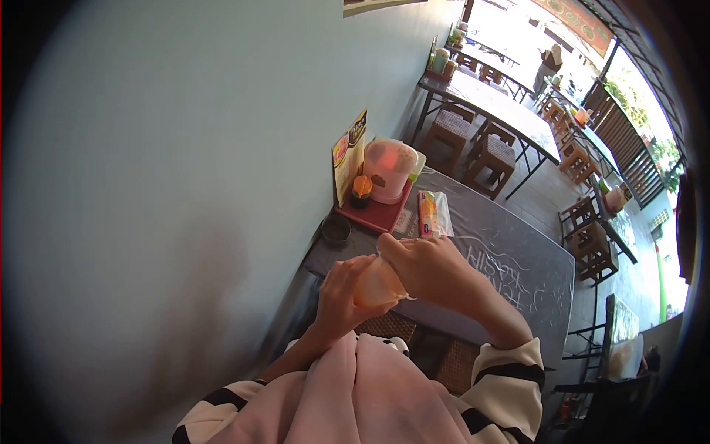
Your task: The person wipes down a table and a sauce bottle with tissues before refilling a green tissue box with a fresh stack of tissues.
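In front of my chest, a translucent, pale-orange vessel (379, 285) is tilted between my hands; whether it is a cup, a jar or a bag is not plain. My left hand (340, 294) wraps around its side, fingers closed on it. Bent over its upper end is my right hand (429, 270), its fingers curled together, and what they pinch is hidden behind the knuckles. Beneath both hands is the edge of a dark table (510, 248) with light lettering. Just beyond my right hand lies a tissue pack (432, 213).
A red tray (384, 216) holds a pink lidded tub (390, 170), an orange-capped dark bottle (360, 191) and an upright menu card (346, 159). Beside it sits a dark round bowl (336, 230). A wall (222, 148) borders my left. Farther off are tables, stools (491, 155) and a person (549, 63).
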The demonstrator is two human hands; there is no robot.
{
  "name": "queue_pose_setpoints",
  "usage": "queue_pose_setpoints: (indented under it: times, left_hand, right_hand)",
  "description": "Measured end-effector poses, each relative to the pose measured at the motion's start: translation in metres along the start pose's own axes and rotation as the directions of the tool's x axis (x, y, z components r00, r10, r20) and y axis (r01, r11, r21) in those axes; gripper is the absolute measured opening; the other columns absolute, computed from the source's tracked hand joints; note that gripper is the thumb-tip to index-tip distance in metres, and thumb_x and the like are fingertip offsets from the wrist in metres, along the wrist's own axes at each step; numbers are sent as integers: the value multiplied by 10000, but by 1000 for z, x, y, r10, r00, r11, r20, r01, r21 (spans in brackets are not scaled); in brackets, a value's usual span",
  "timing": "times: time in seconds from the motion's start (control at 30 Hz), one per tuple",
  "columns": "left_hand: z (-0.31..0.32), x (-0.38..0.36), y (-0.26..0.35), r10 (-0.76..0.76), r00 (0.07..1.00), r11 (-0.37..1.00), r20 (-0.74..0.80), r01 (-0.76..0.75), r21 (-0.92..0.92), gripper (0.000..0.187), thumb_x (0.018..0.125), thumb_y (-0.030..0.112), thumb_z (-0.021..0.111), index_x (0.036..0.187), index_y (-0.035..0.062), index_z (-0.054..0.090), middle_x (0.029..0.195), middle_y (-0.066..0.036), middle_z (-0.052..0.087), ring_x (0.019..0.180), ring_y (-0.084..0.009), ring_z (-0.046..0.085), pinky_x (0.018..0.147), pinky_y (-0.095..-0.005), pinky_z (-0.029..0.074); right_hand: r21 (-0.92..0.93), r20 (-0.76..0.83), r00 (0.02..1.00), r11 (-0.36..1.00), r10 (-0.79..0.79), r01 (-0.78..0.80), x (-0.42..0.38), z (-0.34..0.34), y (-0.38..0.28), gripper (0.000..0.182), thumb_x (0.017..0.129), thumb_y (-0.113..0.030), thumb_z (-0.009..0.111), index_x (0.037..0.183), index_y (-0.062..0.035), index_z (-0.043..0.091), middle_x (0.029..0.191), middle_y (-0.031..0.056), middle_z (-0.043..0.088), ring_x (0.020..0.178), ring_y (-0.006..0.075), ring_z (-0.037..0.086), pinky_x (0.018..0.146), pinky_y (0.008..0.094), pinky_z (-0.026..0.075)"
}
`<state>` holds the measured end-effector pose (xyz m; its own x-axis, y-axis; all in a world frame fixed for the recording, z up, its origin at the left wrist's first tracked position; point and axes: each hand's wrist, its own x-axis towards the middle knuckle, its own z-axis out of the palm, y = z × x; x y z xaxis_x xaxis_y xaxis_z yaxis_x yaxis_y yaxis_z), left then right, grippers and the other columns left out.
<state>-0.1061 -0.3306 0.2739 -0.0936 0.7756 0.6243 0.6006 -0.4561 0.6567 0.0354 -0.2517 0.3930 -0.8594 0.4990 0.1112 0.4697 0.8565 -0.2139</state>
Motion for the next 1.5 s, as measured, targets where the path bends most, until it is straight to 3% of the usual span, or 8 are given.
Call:
queue_pose_setpoints:
  times: [0.13, 0.23, 0.47, 0.53, 0.63, 0.77, 1.33, 1.5]
  left_hand:
    - [-9, -1, -1, -111, 993, 987, -28, 107, -120, 707, 627, 274, 831, 1201, 23, 505, 1067, -137, 587, 899, -270, 589, 774, -369, 485]
    - [-17, -2, -12, -386, 921, 851, 47, 375, -368, 675, 655, 228, 824, 1202, 2, 498, 1045, -132, 603, 901, -213, 625, 759, -318, 505]
    - [-39, 3, -22, -410, 912, 772, -9, 341, -537, 637, 689, 129, 798, 1217, -14, 473, 1083, -109, 597, 967, -164, 610, 841, -300, 505]
    - [-35, 2, -18, -387, 921, 771, 37, 345, -535, 639, 690, 141, 799, 1219, -5, 471, 1088, -101, 593, 987, -161, 604, 851, -302, 503]
    - [-26, 0, -10, -402, 912, 763, 83, 384, -520, 651, 676, 171, 807, 1215, 10, 479, 1082, -104, 597, 985, -173, 609, 839, -312, 505]
    - [-18, -2, -7, -322, 946, 893, 39, 317, -319, 684, 637, 199, 822, 1210, 22, 491, 1065, -119, 601, 927, -206, 626, 785, -320, 511]
    - [-1, -3, -6, -137, 990, 990, -33, 136, -26, 726, 608, 278, 833, 1214, 46, 508, 1106, -120, 583, 916, -300, 560, 818, -399, 458]
    - [-1, -7, -8, -99, 995, 995, -24, 99, -24, 732, 604, 278, 833, 1217, 48, 505, 1106, -127, 579, 930, -301, 558, 825, -400, 457]
  right_hand:
    - [69, -403, 868, 936, -290, 345, -4, 9, -12, 221, 703, -42, 587, 866, -24, 439, 629, 50, 613, 692, 254, 664, 1023, 443, 384]
    - [102, -27, 939, 933, -343, 344, -23, 7, -20, 171, 710, -20, 559, 840, -33, 450, 629, 35, 597, 669, 246, 652, 1091, 449, 292]
    - [137, -403, 905, 987, 135, -86, -17, 17, 28, 89, 813, -33, 510, 897, -4, 497, 592, 105, 541, 586, 285, 613, 715, 382, 529]
    - [632, -481, 659, 750, 578, -197, -8, 13, 26, 113, 849, -60, 518, 932, 16, 522, 699, 134, 601, 614, 273, 636, 585, 362, 511]
    - [529, -695, 514, 842, 502, -107, 1, 10, -2, 137, 881, -84, 509, 948, 30, 546, 824, 132, 641, 691, 252, 667, 630, 341, 530]
    - [-61, -545, 812, 976, -209, 210, 8, 21, -22, 177, 778, -65, 548, 935, 16, 560, 1019, 149, 639, 1015, 262, 620, 985, 392, 426]
    - [-217, -461, 885, 975, -57, -50, 16, 41, -3, 79, 691, -27, 550, 720, -32, 477, 553, 77, 538, 971, 226, 562, 1095, 485, 262]
    - [-245, -513, 851, 969, -112, -21, 2, 41, -13, 111, 688, -59, 573, 771, -17, 512, 685, 117, 573, 992, 223, 558, 1089, 477, 283]
